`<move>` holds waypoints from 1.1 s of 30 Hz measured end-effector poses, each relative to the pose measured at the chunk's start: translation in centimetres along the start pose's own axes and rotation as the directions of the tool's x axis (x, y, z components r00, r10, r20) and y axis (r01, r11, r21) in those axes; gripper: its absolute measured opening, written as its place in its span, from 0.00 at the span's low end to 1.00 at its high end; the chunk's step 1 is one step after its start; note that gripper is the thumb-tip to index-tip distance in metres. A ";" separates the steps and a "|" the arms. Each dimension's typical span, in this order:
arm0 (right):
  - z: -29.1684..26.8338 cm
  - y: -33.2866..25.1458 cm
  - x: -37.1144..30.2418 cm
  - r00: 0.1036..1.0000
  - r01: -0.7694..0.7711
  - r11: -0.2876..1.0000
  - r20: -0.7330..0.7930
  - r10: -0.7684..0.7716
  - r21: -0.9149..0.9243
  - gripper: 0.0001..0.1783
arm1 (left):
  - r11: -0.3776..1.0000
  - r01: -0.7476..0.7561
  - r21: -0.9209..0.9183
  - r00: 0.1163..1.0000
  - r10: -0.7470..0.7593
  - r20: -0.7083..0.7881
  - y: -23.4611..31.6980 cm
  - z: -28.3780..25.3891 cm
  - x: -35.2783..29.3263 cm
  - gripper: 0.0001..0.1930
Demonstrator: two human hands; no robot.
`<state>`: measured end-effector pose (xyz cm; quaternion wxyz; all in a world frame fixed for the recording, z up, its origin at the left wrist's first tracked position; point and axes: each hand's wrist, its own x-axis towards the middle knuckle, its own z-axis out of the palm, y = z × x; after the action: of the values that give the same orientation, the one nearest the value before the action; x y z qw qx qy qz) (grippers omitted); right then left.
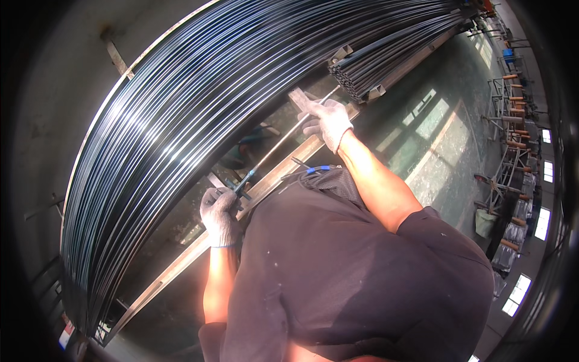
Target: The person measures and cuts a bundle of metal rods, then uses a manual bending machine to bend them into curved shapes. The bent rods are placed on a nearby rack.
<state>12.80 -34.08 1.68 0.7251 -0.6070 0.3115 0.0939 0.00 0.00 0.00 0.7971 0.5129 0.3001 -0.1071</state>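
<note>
A long thin metal rod point(276, 147) slants from lower left to upper right in front of me. Its far end reaches the open ends of a bundle of dark tubes point(353, 81). At its near end sits a dark cross-shaped handle point(242, 188) with a teal part. My left hand point(219, 210), in a pale grey glove, is closed at this handle; its fingertips are partly hidden. My right hand point(329, 122), gloved too, is closed about the rod farther up, close to the tube ends, with the thumb and fingers on either side.
Many long, shiny dark tubes point(175, 130) lie side by side on a rack beyond my hands. A metal rail point(181, 263) runs between my body and the rack. Frames with wooden-coloured rollers point(517, 145) line the right side. Sunlight patches fall on the green floor point(443, 151).
</note>
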 end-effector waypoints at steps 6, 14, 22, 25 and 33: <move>-0.3 -0.5 0.7 0.999 0.008 1.000 0.034 -0.009 0.021 0.13 | 0.999 -0.038 -0.039 0.999 0.037 -0.019 0.3 0.7 1.3 0.07; 1.1 -1.0 -1.1 0.999 0.036 0.999 -0.026 -0.037 -0.031 0.16 | 0.999 -0.017 -0.049 1.000 0.017 -0.001 -0.3 -0.1 0.2 0.08; 0.7 -1.4 -0.9 0.998 0.064 0.998 -0.018 -0.064 0.029 0.17 | 0.998 -0.045 -0.034 0.999 0.045 0.006 1.7 0.6 0.4 0.09; 0.3 -1.2 -0.1 0.997 0.073 0.996 -0.026 -0.072 0.045 0.11 | 0.997 -0.046 -0.054 0.999 0.044 -0.026 1.1 0.9 1.2 0.09; 0.0 -0.2 -0.7 0.989 0.138 0.990 -0.057 -0.136 0.036 0.16 | 0.998 0.009 -0.062 1.000 -0.009 0.000 0.9 1.8 -1.4 0.06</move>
<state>12.37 -33.93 2.19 0.7332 -0.6146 0.2902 0.0210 -0.04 -1.37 2.00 0.8121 0.4866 0.3058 -0.1011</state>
